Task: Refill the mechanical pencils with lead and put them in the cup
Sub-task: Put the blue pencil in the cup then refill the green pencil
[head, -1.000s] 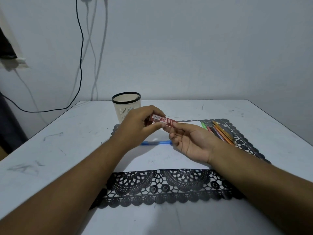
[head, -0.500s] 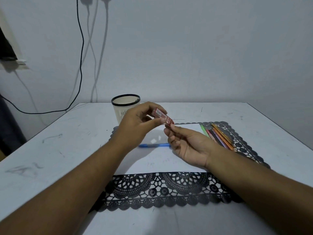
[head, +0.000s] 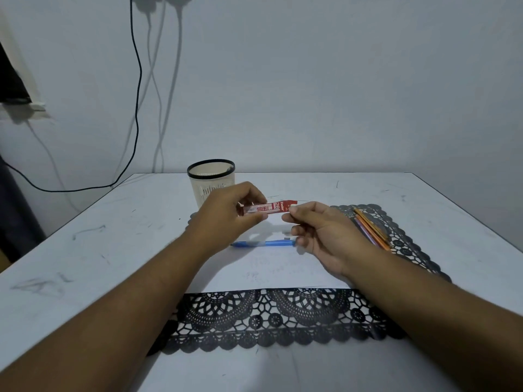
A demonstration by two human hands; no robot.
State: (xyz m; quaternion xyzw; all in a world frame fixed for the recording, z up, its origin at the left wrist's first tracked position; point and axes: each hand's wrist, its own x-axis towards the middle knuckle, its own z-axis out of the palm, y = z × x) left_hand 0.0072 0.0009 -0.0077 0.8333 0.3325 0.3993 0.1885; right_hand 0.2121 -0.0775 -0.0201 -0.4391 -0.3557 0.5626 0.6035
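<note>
A black lace mat (head: 283, 321) is spread nearest on the tabletop (head: 85, 264), with a blue mechanical pencil (head: 263, 243) laid on white paper (head: 268, 270). Above it, a red lead case (head: 268, 207) is pinched by the left hand (head: 229, 213), its end touched by the right hand (head: 319, 233), fingers curled. More pencils (head: 370, 227) are seen rightward; farthest, the cup (head: 211, 179).

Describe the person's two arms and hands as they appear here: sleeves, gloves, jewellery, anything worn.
Both forearms are bare right up to the bottom edge of the picture, so no sleeve or cuff shows. The left hand and the right hand wear no gloves. No watch, bracelet or strap shows on either wrist, and no ring is visible on the fingers that can be seen. No tape, bandage or marking shows on either arm.
</note>
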